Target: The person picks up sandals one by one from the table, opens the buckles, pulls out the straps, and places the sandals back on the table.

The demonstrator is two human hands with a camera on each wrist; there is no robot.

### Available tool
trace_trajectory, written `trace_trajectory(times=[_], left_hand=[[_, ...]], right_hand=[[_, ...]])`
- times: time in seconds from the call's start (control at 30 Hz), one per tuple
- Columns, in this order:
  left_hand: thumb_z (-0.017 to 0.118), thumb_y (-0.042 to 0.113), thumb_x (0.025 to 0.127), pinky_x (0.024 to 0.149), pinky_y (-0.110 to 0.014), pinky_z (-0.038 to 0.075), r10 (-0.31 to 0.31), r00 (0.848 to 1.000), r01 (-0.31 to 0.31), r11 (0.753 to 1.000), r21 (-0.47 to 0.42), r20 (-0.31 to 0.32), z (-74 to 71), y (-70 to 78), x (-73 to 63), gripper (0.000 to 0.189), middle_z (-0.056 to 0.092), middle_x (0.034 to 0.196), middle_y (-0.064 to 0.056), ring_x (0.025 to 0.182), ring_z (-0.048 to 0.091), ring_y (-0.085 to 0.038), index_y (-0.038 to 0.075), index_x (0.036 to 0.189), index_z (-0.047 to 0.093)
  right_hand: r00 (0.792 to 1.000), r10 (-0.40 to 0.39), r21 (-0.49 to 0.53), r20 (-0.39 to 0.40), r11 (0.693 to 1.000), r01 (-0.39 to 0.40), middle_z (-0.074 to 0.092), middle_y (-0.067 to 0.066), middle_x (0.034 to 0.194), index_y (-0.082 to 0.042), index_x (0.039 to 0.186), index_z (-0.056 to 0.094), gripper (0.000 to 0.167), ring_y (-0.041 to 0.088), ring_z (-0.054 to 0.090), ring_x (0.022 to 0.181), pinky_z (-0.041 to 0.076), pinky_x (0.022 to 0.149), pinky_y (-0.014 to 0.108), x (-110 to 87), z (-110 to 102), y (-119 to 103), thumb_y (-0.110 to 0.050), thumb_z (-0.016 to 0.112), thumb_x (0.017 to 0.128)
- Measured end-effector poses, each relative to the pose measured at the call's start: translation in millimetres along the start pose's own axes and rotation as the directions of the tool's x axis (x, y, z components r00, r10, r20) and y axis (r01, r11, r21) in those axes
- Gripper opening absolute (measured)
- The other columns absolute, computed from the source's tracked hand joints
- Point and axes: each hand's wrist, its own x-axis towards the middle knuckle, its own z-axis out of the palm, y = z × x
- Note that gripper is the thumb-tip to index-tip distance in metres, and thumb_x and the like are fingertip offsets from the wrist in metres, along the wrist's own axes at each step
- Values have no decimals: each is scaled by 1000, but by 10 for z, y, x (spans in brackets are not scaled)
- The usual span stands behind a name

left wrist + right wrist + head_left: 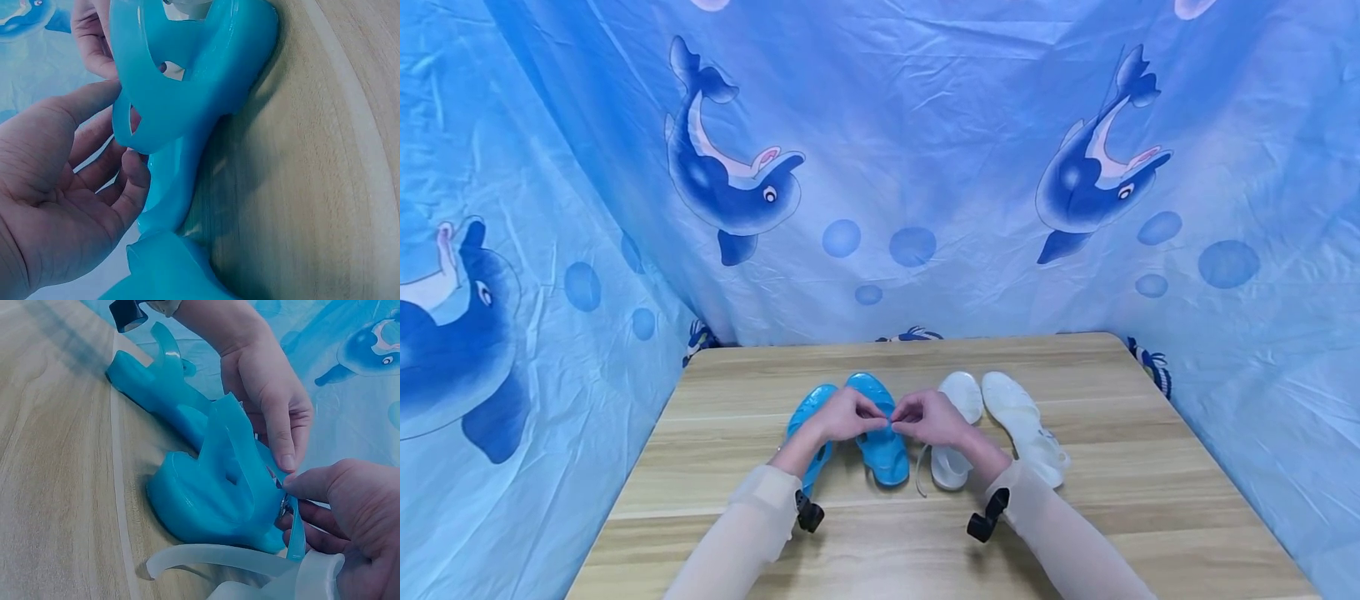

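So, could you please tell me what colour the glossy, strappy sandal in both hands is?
Turquoise blue; the sandal shows best in the right wrist view.

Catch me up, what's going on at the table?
A person's left grip and right grip pinch the thin blue plastic strap of a glossy blue plastic sandal; whether it is fastened is unclear. The matching blue sandal lies to its left, and a pair of white plastic sandals lies to its right on the light wooden table.

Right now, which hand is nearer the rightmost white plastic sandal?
Right: the right hand is left of that sandal; the left hand is farther left, at the blue plastic sandals.
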Motion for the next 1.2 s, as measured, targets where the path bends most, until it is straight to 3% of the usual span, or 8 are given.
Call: trace_trajectory(times=[0.2, 0.6, 0.9, 1.2], left_hand=[[78, 27, 99, 70, -26, 54, 20, 1000, -20, 1000, -16, 3, 13, -1, 27, 17, 84, 101, -3, 84, 69, -7, 13, 105, 86], [79, 27, 98, 77, -26, 58, -3, 1000, 3, 1000, -20, -5, -10, -54, -31, 14, 84, 103, -1, 93, 72, -8, 17, 104, 87], [78, 28, 99, 72, -28, 55, -29, 999, 27, 999, -45, -38, -18, -5, -3, 19, 83, 104, -4, 86, 69, -10, 13, 107, 85], [79, 27, 98, 64, -26, 44, -6, 1000, 4, 998, -70, -26, 7, 13, 38, 18, 84, 102, -5, 75, 62, -10, 13, 107, 86]], right_hand=[[1000, -9, 1, 7, 1000, 9, 79, -5, 102, -22, 103, 81, 6, 7, 73, 91, 60, 82, 25, 0, -3, 13, -20, 77, 100], [999, -48, -3, -7, 999, 48, 79, -5, 101, -21, 102, 81, 6, 8, 74, 93, 61, 85, 23, -13, 24, 30, -18, 77, 99], [998, -41, -18, -42, 999, 40, 79, -4, 99, -18, 102, 81, 5, 8, 74, 91, 61, 85, 24, -6, 15, 54, -17, 77, 99], [998, -38, 1, -43, 999, 38, 79, -5, 98, -20, 100, 81, 4, 7, 74, 90, 61, 83, 23, -6, 34, 71, -20, 78, 99]])
